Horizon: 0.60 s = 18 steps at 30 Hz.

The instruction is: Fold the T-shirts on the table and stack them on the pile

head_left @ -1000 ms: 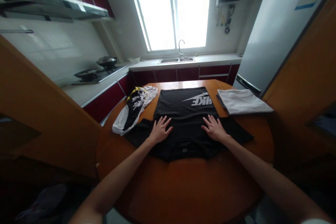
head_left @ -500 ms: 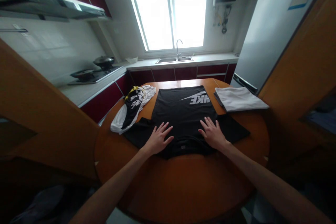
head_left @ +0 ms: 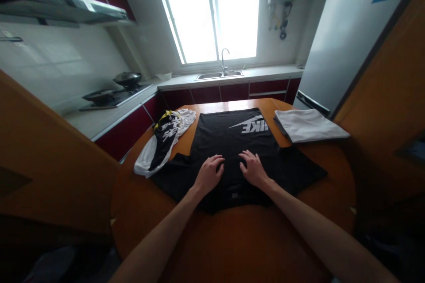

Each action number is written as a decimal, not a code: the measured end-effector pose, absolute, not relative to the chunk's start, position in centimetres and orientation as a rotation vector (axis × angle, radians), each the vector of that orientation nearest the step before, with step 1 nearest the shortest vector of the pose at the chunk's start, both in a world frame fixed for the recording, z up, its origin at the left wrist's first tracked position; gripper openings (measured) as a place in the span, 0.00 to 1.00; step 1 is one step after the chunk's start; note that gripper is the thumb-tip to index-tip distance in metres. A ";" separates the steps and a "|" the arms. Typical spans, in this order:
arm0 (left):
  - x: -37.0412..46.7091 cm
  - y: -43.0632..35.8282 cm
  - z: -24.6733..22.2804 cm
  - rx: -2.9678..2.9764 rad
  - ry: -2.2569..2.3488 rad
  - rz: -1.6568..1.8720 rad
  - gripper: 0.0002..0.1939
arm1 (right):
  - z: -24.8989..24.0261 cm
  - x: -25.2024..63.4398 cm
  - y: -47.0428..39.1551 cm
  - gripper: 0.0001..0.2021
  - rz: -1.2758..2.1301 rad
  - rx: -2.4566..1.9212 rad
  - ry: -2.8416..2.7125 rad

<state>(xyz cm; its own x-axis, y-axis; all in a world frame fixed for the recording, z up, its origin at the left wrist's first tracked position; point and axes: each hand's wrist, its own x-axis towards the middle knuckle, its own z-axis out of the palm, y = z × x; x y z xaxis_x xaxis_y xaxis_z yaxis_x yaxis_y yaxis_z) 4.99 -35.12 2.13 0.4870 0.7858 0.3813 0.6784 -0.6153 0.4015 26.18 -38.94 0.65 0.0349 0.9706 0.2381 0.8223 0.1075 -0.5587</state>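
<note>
A black T-shirt (head_left: pixel 229 141) with a white printed logo lies spread on the wooden table (head_left: pixel 226 243), its collar towards me and its sleeves out to both sides. Over the shirt's left upper part is my left hand (head_left: pixel 210 172), fingers curved and a little apart, holding nothing. My right hand (head_left: pixel 254 168) is on or just above the cloth opposite, also empty, with bent, parted fingers. A gap of bare black fabric separates the two hands. Whether the fingertips press on the shirt I cannot tell.
Left of the shirt lies a crumpled black-and-white garment (head_left: pixel 162 141) with yellow trim. A folded white cloth (head_left: pixel 308 124) rests at the table's right. Beyond stand a counter with a sink (head_left: pixel 219 75), a stove with pans (head_left: pixel 128 78) and a fridge (head_left: pixel 335 44).
Both hands have moved inward, closer together over the shirt. Their fingers, spread flat before, are now more curved. The camera view has shifted slightly nearer the table.
</note>
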 end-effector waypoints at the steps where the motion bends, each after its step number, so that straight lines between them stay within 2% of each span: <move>1: 4.8 -35.0 2.2 2.502 1.266 0.829 0.15 | 0.6 26.4 -39.0 0.21 0.332 -1.712 -1.786; 10: 4.9 -35.2 2.5 2.395 1.249 0.814 0.16 | 1.2 26.6 -39.5 0.19 0.332 -1.523 -1.564; 18: 4.4 -35.5 2.2 2.348 1.223 0.940 0.15 | 1.3 26.5 -40.0 0.18 0.314 -1.459 -1.484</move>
<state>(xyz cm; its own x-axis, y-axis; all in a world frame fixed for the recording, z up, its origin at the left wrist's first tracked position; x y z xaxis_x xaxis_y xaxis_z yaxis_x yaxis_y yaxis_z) 4.39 -35.54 2.17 0.4136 0.8170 0.4017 0.5988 -0.5765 0.5559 26.46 -40.02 1.33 0.2161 0.8660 0.4509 0.6092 0.2413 -0.7554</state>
